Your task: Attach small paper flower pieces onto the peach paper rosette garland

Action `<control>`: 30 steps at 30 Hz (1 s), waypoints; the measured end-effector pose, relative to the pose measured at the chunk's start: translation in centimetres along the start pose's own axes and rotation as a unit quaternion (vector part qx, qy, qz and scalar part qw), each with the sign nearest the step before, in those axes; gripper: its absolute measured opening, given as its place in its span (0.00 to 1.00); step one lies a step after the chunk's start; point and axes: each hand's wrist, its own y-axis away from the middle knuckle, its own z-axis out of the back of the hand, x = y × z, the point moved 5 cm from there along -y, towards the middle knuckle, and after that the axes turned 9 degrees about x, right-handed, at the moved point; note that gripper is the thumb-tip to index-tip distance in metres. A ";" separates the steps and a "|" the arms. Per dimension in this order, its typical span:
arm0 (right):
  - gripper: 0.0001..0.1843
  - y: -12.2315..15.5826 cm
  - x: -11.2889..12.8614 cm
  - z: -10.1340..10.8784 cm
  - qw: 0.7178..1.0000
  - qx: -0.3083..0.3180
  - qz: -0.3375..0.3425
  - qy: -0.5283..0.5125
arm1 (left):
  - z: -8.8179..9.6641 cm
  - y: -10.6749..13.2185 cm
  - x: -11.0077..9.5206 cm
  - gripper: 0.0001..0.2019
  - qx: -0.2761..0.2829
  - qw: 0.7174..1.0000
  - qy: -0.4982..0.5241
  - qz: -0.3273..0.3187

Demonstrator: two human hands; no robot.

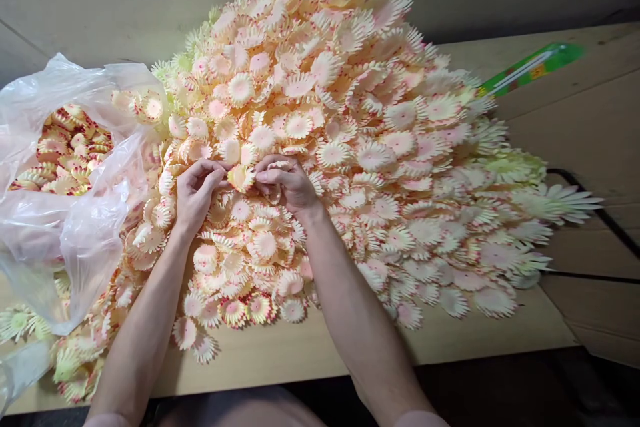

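Against a large heap of cream and pink artificial flower petal layers (345, 153), both hands come together near the middle. A small yellowish petal layer (241, 178) with its back facing me sits between the fingertips. My left hand (199, 192) is closed, with thumb and forefinger pinching at its left edge. My right hand (290, 185) is closed too, thumb against forefinger at the right edge of the same petal layer. Pale petal bits show around the right fingers, and I cannot tell whether they are held or lie behind.
A translucent plastic bag (90, 240) at the left holds red-edged petal layers (70, 153). A green packet (533, 71) sticks out at the back right. The wooden table's (280, 360) front edge runs below my forearms. Cardboard (580, 140) lies at the right, by a dark bar.
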 end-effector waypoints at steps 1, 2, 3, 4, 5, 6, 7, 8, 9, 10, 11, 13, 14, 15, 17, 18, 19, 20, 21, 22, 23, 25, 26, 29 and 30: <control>0.05 0.0 -0.1 0.0 1.000 -0.002 -0.008 0.014 | -0.1 0.0 -0.1 0.10 0.005 1.000 0.001 -0.001; 0.06 0.0 -0.2 0.0 1.000 -0.006 -0.015 0.023 | -0.3 0.0 -0.2 0.11 0.011 1.000 -0.001 -0.002; 0.06 -0.1 -0.3 0.0 0.999 -0.012 -0.020 0.028 | -0.4 0.1 -0.2 0.13 0.018 1.000 -0.003 -0.004; 0.06 -0.1 -0.3 0.0 0.999 -0.016 -0.023 0.027 | -0.6 0.1 -0.3 0.15 0.025 1.000 -0.005 -0.006; 0.06 -0.1 -0.4 -0.1 0.999 -0.018 -0.024 0.022 | -0.7 0.1 -0.4 0.16 0.030 1.000 -0.005 -0.008; 0.06 -0.1 -0.5 -0.1 0.999 -0.016 -0.024 0.016 | -0.7 0.1 -0.4 0.17 0.033 0.999 -0.004 -0.010; 0.06 -0.2 -0.5 -0.2 1.000 -0.010 -0.023 0.010 | -0.8 0.1 -0.5 0.17 0.033 0.999 -0.001 -0.011; 0.06 -0.2 -0.5 -0.4 1.000 -0.002 -0.020 0.005 | -0.8 0.1 -0.5 0.17 0.032 0.999 0.002 -0.012; 0.06 -0.2 -0.5 -0.4 1.000 0.004 -0.016 0.003 | -0.8 0.1 -0.6 0.16 0.031 0.999 0.004 -0.015; 0.06 -0.3 -0.5 -0.5 1.000 0.008 -0.012 0.007 | -0.8 0.1 -0.7 0.16 0.032 0.999 0.003 -0.016; 0.06 -0.3 -0.5 -0.6 1.000 0.010 -0.009 0.014 | -0.9 0.1 -0.8 0.16 0.037 0.999 -0.003 -0.015; 0.06 -0.3 -0.4 -0.6 0.999 0.008 -0.005 0.030 | -1.0 0.1 -0.8 0.19 0.044 0.999 -0.022 -0.014; 0.05 -0.3 -0.3 -0.6 0.999 0.006 -0.004 0.036 | -1.0 0.1 -0.8 0.20 0.046 0.998 -0.034 -0.014; 0.05 -0.3 -0.3 -0.6 0.999 0.005 -0.004 0.040 | -0.9 0.1 -0.8 0.20 0.044 0.998 -0.045 -0.017; 0.05 -0.3 -0.2 -0.7 0.999 0.006 -0.004 0.039 | -0.7 0.1 -0.8 0.17 0.032 0.997 -0.065 -0.033; 0.05 -0.2 -0.2 -0.7 0.999 0.007 -0.004 0.036 | -0.6 0.1 -0.8 0.15 0.027 0.996 -0.075 -0.042; 0.04 -0.2 -0.2 -0.7 0.999 0.010 -0.003 0.031 | -0.5 0.1 -0.8 0.13 0.023 0.995 -0.083 -0.049; 0.04 -0.2 -0.2 -0.7 1.000 0.011 -0.002 0.026 | -0.4 0.0 -0.7 0.12 0.018 0.994 -0.089 -0.053; 0.04 -0.2 -0.2 -0.7 1.000 0.012 -0.001 0.022 | -0.2 0.0 -0.7 0.11 0.013 0.994 -0.095 -0.055; 0.04 -0.2 -0.1 -0.7 1.000 0.013 0.000 0.018 | -0.1 0.0 -0.7 0.09 0.007 0.993 -0.103 -0.058; 0.04 -0.2 -0.2 -0.7 1.000 0.016 0.000 0.015 | 0.0 0.0 -0.7 0.06 0.000 0.991 -0.116 -0.064; 0.04 -0.3 -0.2 -0.7 1.000 0.020 0.000 0.011 | 0.0 0.0 -1.0 0.03 0.000 0.984 -0.159 -0.081; 0.04 -0.3 -0.2 -0.7 1.000 0.022 0.000 0.010 | -0.1 0.0 -1.2 0.05 0.006 0.979 -0.184 -0.088; 0.04 -0.3 -0.3 -0.7 1.000 0.026 0.002 0.014 | -0.4 0.0 -1.3 0.07 0.021 0.973 -0.215 -0.081; 0.04 -0.3 -0.3 -0.7 1.000 0.027 0.002 0.016 | -0.5 0.1 -1.3 0.05 0.020 0.976 -0.205 -0.075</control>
